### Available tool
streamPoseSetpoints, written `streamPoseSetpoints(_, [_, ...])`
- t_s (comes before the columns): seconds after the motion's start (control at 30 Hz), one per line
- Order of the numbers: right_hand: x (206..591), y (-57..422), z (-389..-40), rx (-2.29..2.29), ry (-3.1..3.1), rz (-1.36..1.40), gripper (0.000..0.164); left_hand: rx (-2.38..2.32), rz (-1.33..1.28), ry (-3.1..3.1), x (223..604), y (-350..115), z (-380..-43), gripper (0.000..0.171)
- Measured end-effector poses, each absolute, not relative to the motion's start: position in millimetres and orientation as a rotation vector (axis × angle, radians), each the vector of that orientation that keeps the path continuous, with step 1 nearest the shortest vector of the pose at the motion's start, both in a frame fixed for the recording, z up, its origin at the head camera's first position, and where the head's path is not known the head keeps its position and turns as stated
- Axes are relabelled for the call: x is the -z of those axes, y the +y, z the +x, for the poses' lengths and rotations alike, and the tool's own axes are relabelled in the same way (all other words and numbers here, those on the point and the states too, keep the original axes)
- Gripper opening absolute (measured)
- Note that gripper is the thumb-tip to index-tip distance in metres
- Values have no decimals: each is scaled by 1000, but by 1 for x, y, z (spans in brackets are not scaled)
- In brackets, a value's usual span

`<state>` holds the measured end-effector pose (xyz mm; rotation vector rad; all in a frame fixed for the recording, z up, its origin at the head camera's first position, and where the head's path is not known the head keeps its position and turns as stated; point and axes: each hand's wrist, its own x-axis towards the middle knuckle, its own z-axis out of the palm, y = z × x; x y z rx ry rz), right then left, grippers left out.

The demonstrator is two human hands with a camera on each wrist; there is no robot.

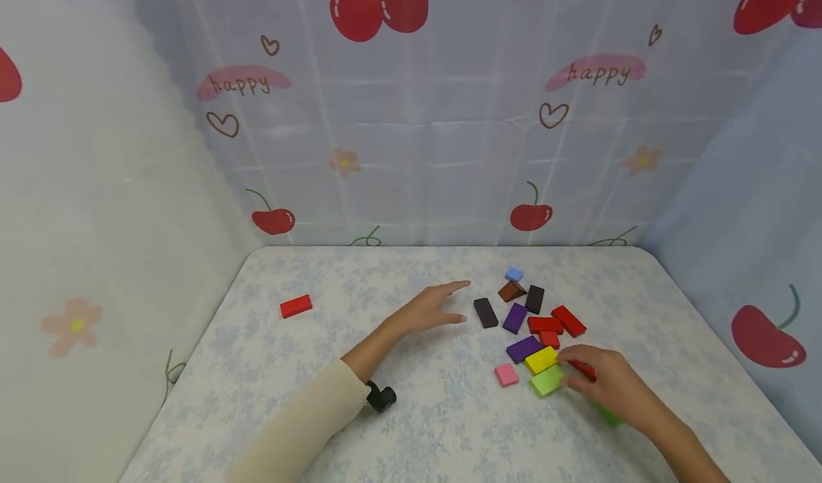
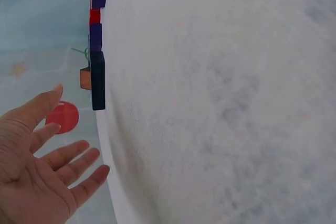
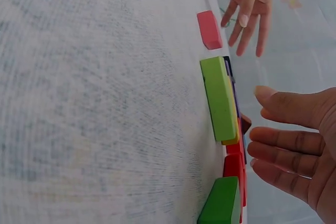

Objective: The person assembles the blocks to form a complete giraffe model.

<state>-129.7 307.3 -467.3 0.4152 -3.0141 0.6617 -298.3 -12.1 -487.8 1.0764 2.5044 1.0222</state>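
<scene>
My left hand (image 1: 429,308) reaches over the middle of the table, fingers extended and holding nothing. Nearest to it lies a dark block (image 1: 485,312), just right of its fingertips; the left wrist view also shows the spread hand (image 2: 47,166) apart from the blocks. My right hand (image 1: 606,379) hovers at the right by a yellow block (image 1: 541,360) and a light green block (image 1: 547,381). Its thumb and fingers are parted with nothing between them in the right wrist view. Under that hand, a red block (image 1: 583,369) and a green block (image 1: 608,415) are partly hidden.
A lone red block (image 1: 296,306) lies at the left. Purple (image 1: 515,318), red (image 1: 545,325), brown (image 1: 511,291), blue (image 1: 514,274) and pink (image 1: 506,375) blocks are scattered right of centre. A printed curtain (image 1: 411,126) hangs behind the table (image 1: 411,426).
</scene>
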Motion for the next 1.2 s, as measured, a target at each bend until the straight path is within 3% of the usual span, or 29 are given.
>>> streamPoseSetpoints(0.37, [465, 301, -129, -711, -3128, 411, 36, -921, 1251, 2431, 497, 18, -319, 60])
streamPoseSetpoints(0.63, [465, 297, -130, -579, -3182, 388, 38, -887, 1248, 2405, 494, 28, -322, 52])
streamPoseSetpoints(0.9, [468, 295, -129, -560, -3212, 360, 39, -773, 1315, 2436, 494, 40, -324, 55])
streamPoseSetpoints(1.2, [471, 298, -126, -585, -3195, 410, 39, -625, 1377, 2550, 495, 40, -324, 43])
